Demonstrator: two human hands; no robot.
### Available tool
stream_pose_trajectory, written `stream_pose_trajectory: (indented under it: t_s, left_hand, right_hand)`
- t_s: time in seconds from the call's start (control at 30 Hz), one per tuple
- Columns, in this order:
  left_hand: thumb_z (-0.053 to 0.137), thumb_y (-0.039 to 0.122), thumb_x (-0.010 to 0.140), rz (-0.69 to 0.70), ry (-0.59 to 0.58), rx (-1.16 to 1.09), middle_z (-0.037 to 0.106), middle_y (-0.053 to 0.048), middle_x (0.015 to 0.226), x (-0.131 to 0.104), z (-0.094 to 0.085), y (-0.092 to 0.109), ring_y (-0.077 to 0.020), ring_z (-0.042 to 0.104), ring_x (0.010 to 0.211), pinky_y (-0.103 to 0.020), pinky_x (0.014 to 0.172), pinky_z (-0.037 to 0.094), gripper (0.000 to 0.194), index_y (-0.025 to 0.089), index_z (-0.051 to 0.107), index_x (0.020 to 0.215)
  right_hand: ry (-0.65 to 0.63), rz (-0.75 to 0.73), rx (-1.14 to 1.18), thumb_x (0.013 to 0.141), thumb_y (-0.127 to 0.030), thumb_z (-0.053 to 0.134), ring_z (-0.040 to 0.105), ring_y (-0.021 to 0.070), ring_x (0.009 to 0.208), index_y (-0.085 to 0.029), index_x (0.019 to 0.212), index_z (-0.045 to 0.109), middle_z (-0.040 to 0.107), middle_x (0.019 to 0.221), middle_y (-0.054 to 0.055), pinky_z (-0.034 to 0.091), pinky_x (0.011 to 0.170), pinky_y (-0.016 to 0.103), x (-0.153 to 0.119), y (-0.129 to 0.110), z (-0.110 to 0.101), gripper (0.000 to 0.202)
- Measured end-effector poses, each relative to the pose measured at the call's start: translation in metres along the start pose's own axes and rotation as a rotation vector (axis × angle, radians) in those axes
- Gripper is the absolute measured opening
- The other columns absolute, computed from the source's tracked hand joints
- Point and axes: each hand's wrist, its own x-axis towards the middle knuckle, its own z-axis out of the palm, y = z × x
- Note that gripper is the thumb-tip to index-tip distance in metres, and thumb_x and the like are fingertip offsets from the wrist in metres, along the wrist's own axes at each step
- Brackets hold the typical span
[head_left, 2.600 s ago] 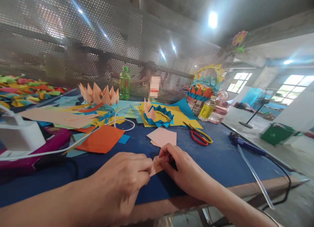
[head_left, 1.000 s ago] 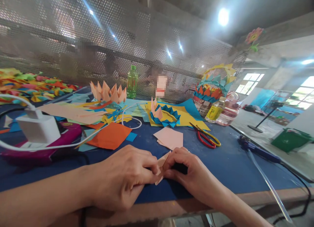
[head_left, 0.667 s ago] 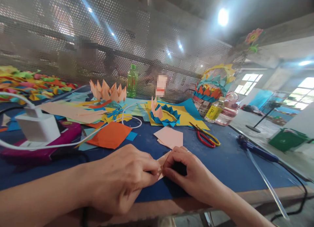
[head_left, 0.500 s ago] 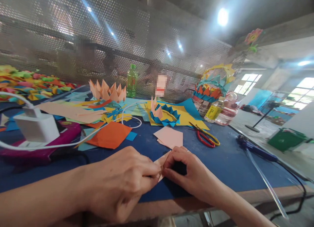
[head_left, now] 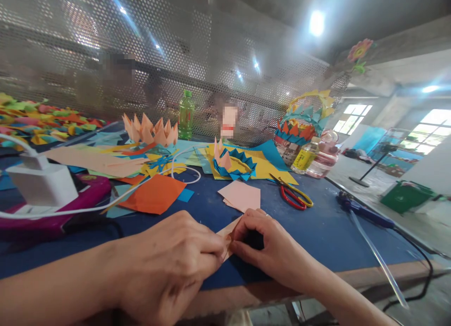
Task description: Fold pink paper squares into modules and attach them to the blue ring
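Note:
A strip of folded pale pink paper lies at the table's front edge, mostly covered by my fingers. My left hand is closed, its fingertips pinching the paper from the left. From the right, my right hand pinches the same paper between thumb and curled fingers. The two sets of fingertips almost touch. Just beyond them rests a small stack of pale pink paper squares. Farther back, a ring of blue folded paper with a few pink points sits on yellow sheets.
Red-and-yellow-handled scissors and a glue gun with a clear stick lie to the right. At left are a white charger on a purple power strip and orange paper. Bottles, including a green one, stand behind.
The view has shifted slightly, so everything sits a little farther left. Both hands keep their pinch on the pink paper, with hardly any movement of the fingers.

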Motion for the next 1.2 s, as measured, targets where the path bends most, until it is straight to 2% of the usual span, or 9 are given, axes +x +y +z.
stream_pose_trajectory:
  t_s: [0.17,0.33,0.53,0.67,0.8,0.93,1.2]
  left_hand:
    - [0.049,0.006,0.072,-0.001,0.018,-0.050,0.066,-0.004,0.078,-0.005,0.001,0.001,-0.0182,0.062,0.069,-0.026,0.064,0.047,0.023,0.021,0.063,0.084]
    - [0.049,0.006,0.072,0.019,-0.020,-0.064,0.065,-0.002,0.076,-0.002,-0.004,-0.001,-0.0172,0.060,0.067,-0.025,0.063,0.047,0.031,0.021,0.063,0.095]
    - [0.050,0.007,0.073,-0.019,-0.051,-0.038,0.067,-0.003,0.090,0.002,-0.007,0.003,-0.0181,0.062,0.077,-0.025,0.068,0.048,0.033,0.023,0.063,0.099]
    - [0.050,0.007,0.075,-0.048,-0.027,-0.034,0.067,-0.003,0.092,-0.002,0.000,0.006,-0.0189,0.062,0.081,-0.025,0.071,0.048,0.030,0.024,0.064,0.096]
    - [0.047,0.007,0.076,-0.086,0.107,0.002,0.067,-0.003,0.095,-0.009,0.013,0.009,-0.0208,0.063,0.086,-0.028,0.075,0.048,0.027,0.023,0.065,0.090]
    - [0.042,0.005,0.076,-0.063,0.213,0.016,0.068,-0.003,0.093,-0.013,0.018,0.010,-0.0195,0.064,0.081,-0.029,0.075,0.047,0.030,0.022,0.064,0.085]
    - [0.042,0.004,0.075,-0.057,0.156,-0.015,0.069,-0.002,0.086,-0.007,0.005,0.012,-0.0172,0.064,0.076,-0.026,0.074,0.047,0.029,0.022,0.064,0.077]
  right_hand:
    - [0.000,0.004,0.007,0.080,-0.017,0.069,0.056,0.0149,0.082,-0.020,0.074,0.063,0.063,0.081,-0.002,0.040,0.077,0.030,-0.001,0.000,0.001,0.009]
    - [-0.012,-0.002,0.009,0.081,-0.018,0.068,0.057,0.0153,0.084,-0.020,0.075,0.063,0.065,0.083,-0.001,0.041,0.078,0.030,-0.001,0.000,0.001,0.008]
    - [-0.010,0.011,0.000,0.080,-0.016,0.069,0.058,0.0164,0.086,-0.020,0.075,0.064,0.066,0.085,0.000,0.041,0.080,0.031,-0.001,-0.002,-0.001,0.009]
    - [0.005,0.019,0.007,0.080,-0.016,0.070,0.059,0.0166,0.086,-0.020,0.075,0.063,0.067,0.085,0.000,0.042,0.080,0.031,-0.003,-0.002,0.000,0.009]
    - [0.008,0.027,0.015,0.080,-0.018,0.070,0.059,0.0161,0.084,-0.020,0.075,0.061,0.067,0.085,0.000,0.042,0.079,0.030,-0.003,-0.001,0.001,0.010]
    - [0.025,0.042,0.017,0.081,-0.019,0.069,0.058,0.0159,0.083,-0.020,0.077,0.059,0.065,0.083,0.000,0.042,0.077,0.029,-0.002,0.001,0.002,0.011]
    - [0.030,0.068,0.021,0.086,-0.020,0.061,0.054,0.0150,0.077,-0.022,0.088,0.050,0.060,0.080,-0.002,0.040,0.071,0.028,0.000,0.002,0.001,0.011]
